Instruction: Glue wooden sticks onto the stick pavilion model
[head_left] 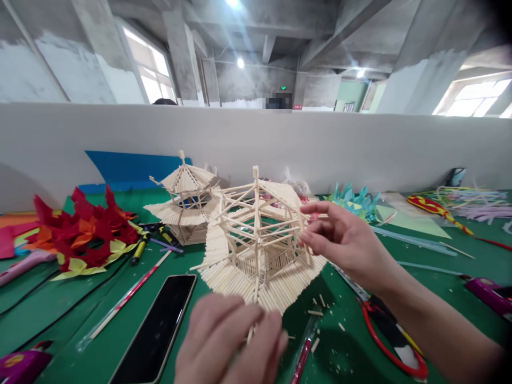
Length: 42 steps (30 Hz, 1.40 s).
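Note:
A half-covered pagoda model (266, 290) built of thin wooden sticks stands in front of me, its upper frame bare on the near side. My right hand (334, 234) is at its right edge, with thumb and fingers pinched on a short wooden stick (307, 248) beside the upper frame. Low at the front corner is my left hand (230, 341), slightly blurred, its fingers closed about a stick end of the model. Part of the lower roof's front tip is hidden behind that hand. Behind and to the left stands a second pagoda (184, 213) with a finished upper roof.
A phone (156, 330) lies left of my left hand. Red-handled scissors (388, 330) rest under my right forearm, and a craft knife (304, 346) lies near stick scraps. Red paper (88, 229) is at left, a purple glue gun (490, 293) at right. A white partition (256, 133) rises behind.

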Tool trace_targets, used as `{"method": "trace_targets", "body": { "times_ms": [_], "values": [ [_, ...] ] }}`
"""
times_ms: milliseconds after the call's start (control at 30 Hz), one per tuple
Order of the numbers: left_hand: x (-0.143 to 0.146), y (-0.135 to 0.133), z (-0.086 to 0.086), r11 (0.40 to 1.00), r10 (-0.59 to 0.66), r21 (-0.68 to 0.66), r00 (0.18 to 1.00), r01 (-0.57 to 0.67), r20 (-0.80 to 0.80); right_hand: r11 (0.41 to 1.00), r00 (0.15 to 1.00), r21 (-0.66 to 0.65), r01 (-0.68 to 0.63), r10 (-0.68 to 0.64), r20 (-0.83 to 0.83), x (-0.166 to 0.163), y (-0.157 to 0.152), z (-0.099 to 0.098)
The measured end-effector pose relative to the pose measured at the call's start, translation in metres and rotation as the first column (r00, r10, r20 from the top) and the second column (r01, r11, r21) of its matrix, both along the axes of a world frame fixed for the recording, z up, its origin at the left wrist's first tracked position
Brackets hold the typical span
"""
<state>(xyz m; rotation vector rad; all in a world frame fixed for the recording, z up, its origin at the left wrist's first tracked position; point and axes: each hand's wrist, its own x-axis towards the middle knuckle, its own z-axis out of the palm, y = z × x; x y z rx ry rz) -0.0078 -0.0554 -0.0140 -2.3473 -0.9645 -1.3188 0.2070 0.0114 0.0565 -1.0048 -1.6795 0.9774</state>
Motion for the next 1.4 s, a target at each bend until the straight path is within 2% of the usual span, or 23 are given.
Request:
{"method": "trace_targets", "body": {
  "times_ms": [33,100,200,467,800,1000,1400],
  "values": [
    [0.005,0.008,0.017,0.997,0.055,0.053,0.998,-0.056,0.031,1.0,1.0,0.013,-0.017,0.017,-0.012,-0.004,0.006,0.003],
    [0.014,0.025,0.042,0.994,0.064,0.085,0.998,-0.061,-0.028,0.999,0.999,0.028,-0.045,0.045,-0.012,-0.011,0.014,0.008],
    [0.024,0.045,0.058,0.986,0.091,0.147,0.993,-0.079,-0.074,0.996,0.997,0.053,-0.066,0.064,0.037,-0.019,0.02,0.013],
    [0.029,0.068,0.049,0.933,0.231,0.31,0.965,-0.184,-0.123,0.994,0.971,0.107,0.001,-0.026,0.237,-0.031,0.028,0.027],
    [0.032,0.083,0.034,0.919,0.203,0.35,0.979,-0.183,-0.02,0.986,0.906,0.164,-0.039,-0.034,0.421,-0.035,0.04,0.033],
    [0.033,0.086,0.034,0.922,0.201,0.345,0.979,-0.176,-0.038,0.973,0.85,0.23,-0.028,-0.098,0.518,-0.039,0.043,0.038],
    [0.031,0.089,0.032,0.922,0.203,0.346,0.978,-0.172,-0.055,0.961,0.795,0.267,-0.068,-0.109,0.596,-0.038,0.046,0.043]
  ]
}}
